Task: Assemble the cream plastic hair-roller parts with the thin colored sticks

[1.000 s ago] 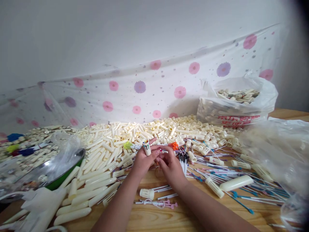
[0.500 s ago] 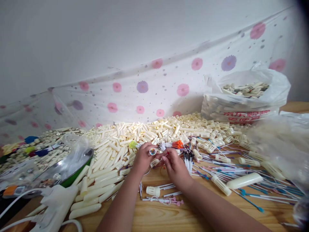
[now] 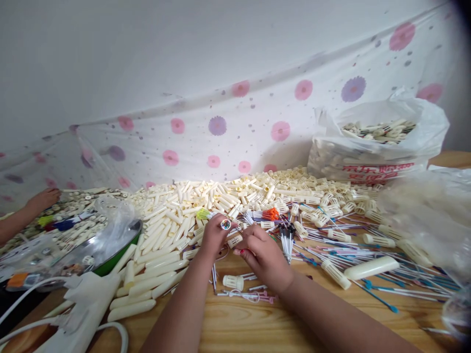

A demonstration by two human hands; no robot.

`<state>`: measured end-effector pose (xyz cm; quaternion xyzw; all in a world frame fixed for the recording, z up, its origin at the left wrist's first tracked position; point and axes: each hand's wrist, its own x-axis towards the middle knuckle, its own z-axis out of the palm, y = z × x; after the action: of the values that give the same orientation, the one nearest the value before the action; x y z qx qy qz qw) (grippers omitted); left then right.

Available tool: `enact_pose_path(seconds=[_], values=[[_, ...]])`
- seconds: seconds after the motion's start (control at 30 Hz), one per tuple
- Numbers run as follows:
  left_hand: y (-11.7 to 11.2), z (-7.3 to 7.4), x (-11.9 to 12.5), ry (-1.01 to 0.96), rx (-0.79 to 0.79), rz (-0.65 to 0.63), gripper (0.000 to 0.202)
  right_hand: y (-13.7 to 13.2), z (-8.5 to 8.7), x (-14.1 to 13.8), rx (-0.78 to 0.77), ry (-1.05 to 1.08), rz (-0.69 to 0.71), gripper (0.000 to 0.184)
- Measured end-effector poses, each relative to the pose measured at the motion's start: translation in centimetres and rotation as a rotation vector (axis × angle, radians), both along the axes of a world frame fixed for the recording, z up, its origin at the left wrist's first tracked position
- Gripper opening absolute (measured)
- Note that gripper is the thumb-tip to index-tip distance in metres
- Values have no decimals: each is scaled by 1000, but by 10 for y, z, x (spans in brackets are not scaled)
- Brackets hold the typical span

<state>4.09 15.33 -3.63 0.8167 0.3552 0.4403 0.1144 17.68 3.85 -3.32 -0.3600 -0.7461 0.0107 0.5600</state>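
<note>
My left hand (image 3: pixel 214 236) is closed around a cream plastic tube (image 3: pixel 225 224), whose end faces me and shows several coloured tips inside. Beside it, my right hand (image 3: pixel 265 255) has its fingers curled together in a pinch; a small red spot shows at the fingertips, but what they hold I cannot make out. Beyond the hands lie bundles of thin white sticks with orange tips (image 3: pixel 270 214), black tips (image 3: pixel 286 231) and yellow-green tips (image 3: pixel 203 214). Below them on the wooden table (image 3: pixel 235 328) are a slotted cream cap (image 3: pixel 233 282) and pink-tipped sticks (image 3: pixel 263 296).
Cream tubes (image 3: pixel 165 245) are heaped to the left and back. Loose sticks (image 3: pixel 353 260) spread across the right. A filled plastic bag (image 3: pixel 368 159) stands behind them. At left are a green-sided bowl (image 3: pixel 117 262), a white power strip (image 3: pixel 91 299) with cables, and another person's hand (image 3: pixel 44 198).
My right fingertips have dropped slightly toward me and curled tighter. My left hand still grips the tube. Another person's hand has come into view at the far left.
</note>
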Motion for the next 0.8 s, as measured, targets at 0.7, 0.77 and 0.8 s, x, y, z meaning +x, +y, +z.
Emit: enact_pose_path(seconds=[0.7,0.77,0.8], values=[[5,1,-6,-21,176,212,8,0,0,0,-8,-1,-16,15],[0,3,-6,5,178,200,7,-1,2,0,19,-20,-27,16],[-2,4,-6,16,178,195,6,-2,3,1,34,-29,-32,16]])
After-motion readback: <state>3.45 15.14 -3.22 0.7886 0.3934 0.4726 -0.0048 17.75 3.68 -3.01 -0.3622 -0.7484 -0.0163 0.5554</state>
